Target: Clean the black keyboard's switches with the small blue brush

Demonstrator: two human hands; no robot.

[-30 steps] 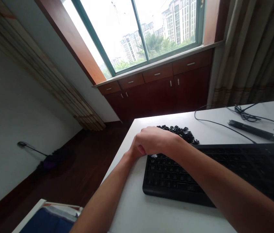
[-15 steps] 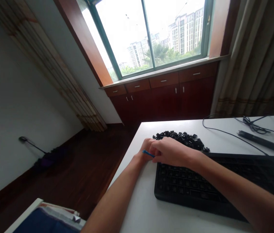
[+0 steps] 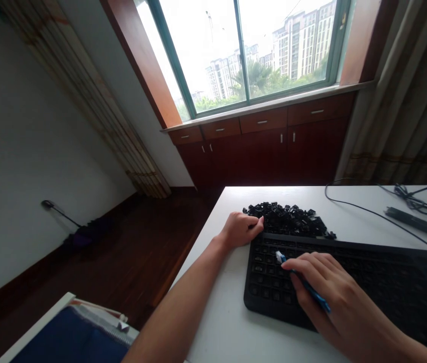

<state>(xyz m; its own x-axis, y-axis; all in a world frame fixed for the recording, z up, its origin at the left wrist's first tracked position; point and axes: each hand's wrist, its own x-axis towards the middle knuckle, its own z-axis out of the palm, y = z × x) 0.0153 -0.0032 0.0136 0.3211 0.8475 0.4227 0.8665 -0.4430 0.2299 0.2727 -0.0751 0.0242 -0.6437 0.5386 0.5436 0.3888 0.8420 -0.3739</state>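
A black keyboard (image 3: 274,307) with its keycaps off lies on the white table. Over its left part, my right hand (image 3: 330,292) grips a blue toothbrush (image 3: 321,301) in a closed hold, the pale bristle head touching or just above the bare key sockets. My left hand (image 3: 241,229) is closed at the keyboard's far left corner, thumb and curled fingers against it. Right beside those fingertips is a heap of loose black keycaps (image 3: 292,219), along the keyboard's far edge.
A black cable (image 3: 357,202) runs across the white table (image 3: 221,297) behind the keyboard. At the back right lies a long black bar (image 3: 418,224) beside coiled cord. Dark blue cloth (image 3: 65,338) is at the lower left, and a dark umbrella (image 3: 85,236) rests on the floor by the wall.
My right hand has moved away from my left hand, toward me and to the right, bringing the toothbrush over the keyboard. The left hand stays by the corner. The view has shifted slightly.
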